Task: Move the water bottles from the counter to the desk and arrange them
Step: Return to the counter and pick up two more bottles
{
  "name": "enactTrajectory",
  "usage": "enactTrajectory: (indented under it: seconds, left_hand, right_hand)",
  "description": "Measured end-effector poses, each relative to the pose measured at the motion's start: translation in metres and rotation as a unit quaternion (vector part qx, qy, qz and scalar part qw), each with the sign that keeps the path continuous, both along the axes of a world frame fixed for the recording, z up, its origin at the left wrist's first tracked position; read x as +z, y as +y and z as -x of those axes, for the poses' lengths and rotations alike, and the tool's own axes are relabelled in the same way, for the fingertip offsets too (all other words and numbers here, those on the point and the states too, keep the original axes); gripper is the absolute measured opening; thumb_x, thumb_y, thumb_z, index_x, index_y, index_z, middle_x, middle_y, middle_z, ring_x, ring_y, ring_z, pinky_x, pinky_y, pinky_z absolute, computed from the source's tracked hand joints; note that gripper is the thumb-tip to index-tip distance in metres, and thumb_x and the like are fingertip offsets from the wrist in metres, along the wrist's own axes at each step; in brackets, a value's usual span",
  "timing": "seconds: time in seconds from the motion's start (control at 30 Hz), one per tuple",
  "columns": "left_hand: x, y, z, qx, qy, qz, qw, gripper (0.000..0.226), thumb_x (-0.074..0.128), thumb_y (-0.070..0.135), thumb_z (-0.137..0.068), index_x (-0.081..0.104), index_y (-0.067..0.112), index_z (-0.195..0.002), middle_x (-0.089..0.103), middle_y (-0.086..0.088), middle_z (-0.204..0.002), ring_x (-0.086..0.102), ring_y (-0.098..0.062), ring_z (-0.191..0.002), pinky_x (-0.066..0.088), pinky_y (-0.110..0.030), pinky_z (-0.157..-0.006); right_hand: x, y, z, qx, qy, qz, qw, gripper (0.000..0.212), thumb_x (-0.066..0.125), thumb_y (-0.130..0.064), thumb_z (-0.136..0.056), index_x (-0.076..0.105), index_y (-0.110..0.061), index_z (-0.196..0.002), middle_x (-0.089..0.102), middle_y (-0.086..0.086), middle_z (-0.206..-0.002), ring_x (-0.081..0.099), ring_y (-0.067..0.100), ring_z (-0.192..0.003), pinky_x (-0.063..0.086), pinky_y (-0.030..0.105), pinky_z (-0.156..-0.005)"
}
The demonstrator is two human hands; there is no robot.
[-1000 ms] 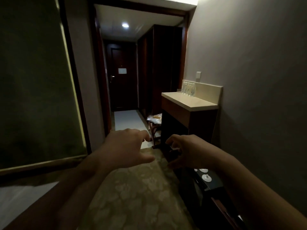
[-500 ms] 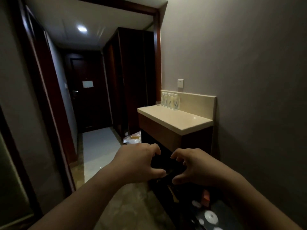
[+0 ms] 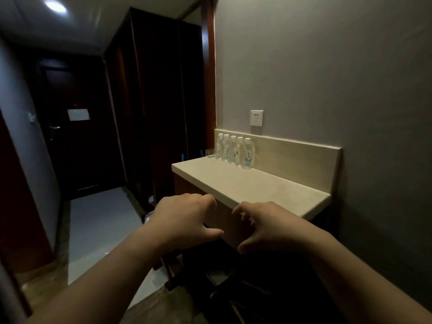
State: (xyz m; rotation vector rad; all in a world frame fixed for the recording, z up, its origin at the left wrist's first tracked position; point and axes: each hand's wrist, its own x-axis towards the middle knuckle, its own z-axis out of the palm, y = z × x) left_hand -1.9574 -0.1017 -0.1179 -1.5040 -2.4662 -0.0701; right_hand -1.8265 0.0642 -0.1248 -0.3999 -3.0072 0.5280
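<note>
You hold both hands out in front of you. Your left hand [image 3: 184, 220] and your right hand [image 3: 268, 226] are side by side, fingers [image 3: 242, 210] loosely bent, holding nothing. Past them is a pale surface [image 3: 247, 185] by the wall. Five water bottles [image 3: 234, 150] stand in a row at its back, touching each other. A clear cup [image 3: 210, 153] sits just beside them.

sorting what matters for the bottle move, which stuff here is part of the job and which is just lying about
Part of the job:
water bottles, five in a row
counter under them
left hand and right hand, both empty

Just there:
clear glass beside the bottles
wall socket
door
</note>
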Motion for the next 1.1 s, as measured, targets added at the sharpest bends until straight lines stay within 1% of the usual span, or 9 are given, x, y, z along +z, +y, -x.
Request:
enactTrajectory:
  seconds: [0.1,0.23,0.4,0.57,0.7,0.77,0.9,1.0,1.1]
  left_hand:
    - [-0.002,0.036,0.084,-0.029,-0.003,-0.011,1.0,0.064,0.058,0.075,-0.076,0.048,0.038,-0.128,0.062,0.015,-0.12,0.058,-0.006,-0.104,0.055,-0.033,-0.081]
    - [0.01,0.099,0.192,-0.072,-0.027,-0.041,0.996,0.07,0.063,0.07,-0.076,0.044,0.036,-0.134,0.06,0.015,-0.124,0.058,-0.008,-0.109,0.053,-0.032,-0.085]
    - [0.01,0.19,0.292,-0.118,-0.084,-0.063,0.987,0.084,0.067,0.067,-0.072,0.038,0.03,-0.142,0.058,0.008,-0.131,0.057,-0.013,-0.111,0.054,-0.036,-0.088]
    - [-0.005,0.281,0.37,-0.144,-0.095,-0.085,0.981,0.076,0.068,0.058,-0.078,0.043,0.021,-0.139,0.059,0.0,-0.131,0.058,-0.019,-0.114,0.055,-0.039,-0.089]
    - [-0.027,0.36,0.425,-0.111,-0.105,-0.07,0.986,0.069,0.068,0.054,-0.077,0.047,0.017,-0.131,0.061,-0.003,-0.125,0.059,-0.022,-0.109,0.055,-0.041,-0.086]
    - [-0.033,0.398,0.447,-0.108,-0.106,-0.058,0.987,0.065,0.069,0.053,-0.077,0.049,0.017,-0.127,0.062,-0.002,-0.119,0.06,-0.022,-0.102,0.056,-0.04,-0.083]
    - [-0.039,0.476,0.479,-0.132,-0.13,-0.061,0.981,0.047,0.067,0.047,-0.08,0.055,0.019,-0.115,0.061,0.002,-0.102,0.06,-0.017,-0.088,0.057,-0.036,-0.076]
    - [-0.043,0.524,0.492,-0.148,-0.158,-0.073,0.974,0.055,0.07,0.046,-0.079,0.053,0.016,-0.121,0.063,0.001,-0.1,0.062,-0.016,-0.085,0.058,-0.036,-0.074]
    - [-0.046,0.562,0.504,-0.138,-0.187,-0.1,0.968,0.069,0.071,0.046,-0.077,0.044,0.01,-0.129,0.066,-0.002,-0.097,0.065,-0.02,-0.085,0.058,-0.036,-0.071]
  right_hand:
    - [-0.001,0.029,0.072,-0.036,0.015,-0.016,0.999,0.07,0.082,-0.046,-0.07,0.049,-0.037,-0.131,0.059,-0.01,-0.123,0.056,0.01,-0.104,0.051,0.029,-0.089]
    - [0.002,0.07,0.165,-0.103,0.021,-0.01,0.994,0.07,0.083,-0.046,-0.069,0.05,-0.039,-0.13,0.059,-0.011,-0.124,0.057,0.009,-0.105,0.052,0.031,-0.09]
    - [0.006,0.125,0.241,-0.181,0.004,-0.014,0.983,0.071,0.082,-0.047,-0.07,0.05,-0.036,-0.132,0.059,-0.009,-0.126,0.057,0.011,-0.108,0.053,0.032,-0.09]
    - [-0.005,0.193,0.301,-0.246,0.005,-0.011,0.969,0.075,0.082,-0.049,-0.068,0.049,-0.036,-0.134,0.059,-0.01,-0.127,0.059,0.01,-0.107,0.054,0.028,-0.086]
    - [-0.024,0.253,0.346,-0.285,0.003,-0.016,0.958,0.076,0.081,-0.05,-0.067,0.048,-0.037,-0.134,0.06,-0.01,-0.127,0.058,0.008,-0.103,0.051,0.026,-0.084]
    - [-0.033,0.282,0.363,-0.304,0.005,-0.021,0.952,0.076,0.08,-0.052,-0.066,0.048,-0.037,-0.134,0.06,-0.011,-0.127,0.058,0.009,-0.107,0.05,0.028,-0.088]
    - [-0.044,0.345,0.397,-0.339,0.0,-0.014,0.941,0.075,0.079,-0.05,-0.069,0.048,-0.037,-0.136,0.058,-0.011,-0.131,0.055,0.01,-0.116,0.049,0.03,-0.093]
    - [-0.047,0.387,0.418,-0.366,0.015,-0.003,0.931,0.075,0.079,-0.049,-0.071,0.047,-0.035,-0.137,0.058,-0.008,-0.133,0.056,0.012,-0.117,0.049,0.031,-0.094]
    - [-0.05,0.421,0.441,-0.394,0.044,-0.015,0.918,0.076,0.076,-0.053,-0.072,0.045,-0.03,-0.137,0.06,-0.004,-0.13,0.058,0.016,-0.115,0.05,0.034,-0.094]
